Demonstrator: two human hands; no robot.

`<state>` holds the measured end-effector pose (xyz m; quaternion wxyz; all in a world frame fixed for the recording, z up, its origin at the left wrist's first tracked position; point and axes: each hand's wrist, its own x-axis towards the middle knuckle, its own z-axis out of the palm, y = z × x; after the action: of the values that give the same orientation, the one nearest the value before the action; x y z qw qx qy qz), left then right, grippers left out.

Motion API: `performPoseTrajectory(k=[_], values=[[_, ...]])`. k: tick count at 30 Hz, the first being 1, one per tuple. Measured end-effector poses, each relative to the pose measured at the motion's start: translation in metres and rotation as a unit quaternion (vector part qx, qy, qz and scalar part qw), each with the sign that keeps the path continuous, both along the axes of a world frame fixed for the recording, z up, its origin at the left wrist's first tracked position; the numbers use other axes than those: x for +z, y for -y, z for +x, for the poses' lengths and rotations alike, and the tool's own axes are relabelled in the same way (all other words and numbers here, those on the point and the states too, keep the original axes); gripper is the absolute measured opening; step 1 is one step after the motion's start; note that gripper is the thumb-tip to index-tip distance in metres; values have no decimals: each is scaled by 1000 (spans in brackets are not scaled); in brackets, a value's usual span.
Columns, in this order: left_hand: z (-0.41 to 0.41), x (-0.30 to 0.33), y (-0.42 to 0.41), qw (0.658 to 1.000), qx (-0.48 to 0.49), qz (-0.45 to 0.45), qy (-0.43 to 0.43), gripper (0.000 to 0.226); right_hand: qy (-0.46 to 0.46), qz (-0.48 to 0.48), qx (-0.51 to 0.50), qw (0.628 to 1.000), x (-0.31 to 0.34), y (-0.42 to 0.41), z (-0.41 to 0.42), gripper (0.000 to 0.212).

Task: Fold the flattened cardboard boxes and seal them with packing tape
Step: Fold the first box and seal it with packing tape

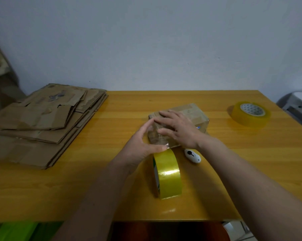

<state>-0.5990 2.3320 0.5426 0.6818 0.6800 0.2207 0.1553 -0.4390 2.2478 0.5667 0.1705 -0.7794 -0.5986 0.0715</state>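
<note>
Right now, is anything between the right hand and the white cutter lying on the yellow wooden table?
Nothing visible blocks it. The right hand rests on the small brown cardboard box; the white oval cutter lies in the open on the table just below that wrist, beside the upright yellow tape roll.

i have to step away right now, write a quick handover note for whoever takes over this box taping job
Left hand: fingers straight, thumb pressing the tape strip down at the near bottom edge of the small box.
Right hand: flat on top of the box, smoothing the tape.
Tape roll: upright on the table just in front of the box, its strip not yet cut from the box.
Cutter: on the table right of the roll.
Spare roll: lying flat, far right.
Flat boxes: stacked on the left.
Done: one box folded, tape laid over top and near side.
Left: cut the strip, check the other seams, then fold and tape the stack.
</note>
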Motion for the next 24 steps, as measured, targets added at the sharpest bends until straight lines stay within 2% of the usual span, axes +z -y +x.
performPoseTrajectory(k=[6,10,14,16,18,20,22,24], values=[[0,-3,-5,995,-40,-84,33,105,-7,-10,9,1000,1,0,4,58],[-8,-2,-11,994,-77,-77,25,109,4,-9,4,1000,1,-1,8,57],[-14,4,-8,997,-37,-57,30,108,-22,-7,-10,1000,4,-5,7,56],[-15,4,-4,998,-7,-46,41,103,-55,59,-22,997,4,-2,-1,51],[-17,1,-2,998,15,-39,52,99,-82,200,-46,975,3,6,-16,32],[-18,-2,1,997,28,-35,62,98,-159,277,-73,945,1,16,-31,8],[-17,-3,6,996,40,-37,73,97,-302,213,-84,925,1,23,-42,4],[-17,0,13,995,51,-25,78,96,-374,117,-72,917,-3,29,-46,11]])
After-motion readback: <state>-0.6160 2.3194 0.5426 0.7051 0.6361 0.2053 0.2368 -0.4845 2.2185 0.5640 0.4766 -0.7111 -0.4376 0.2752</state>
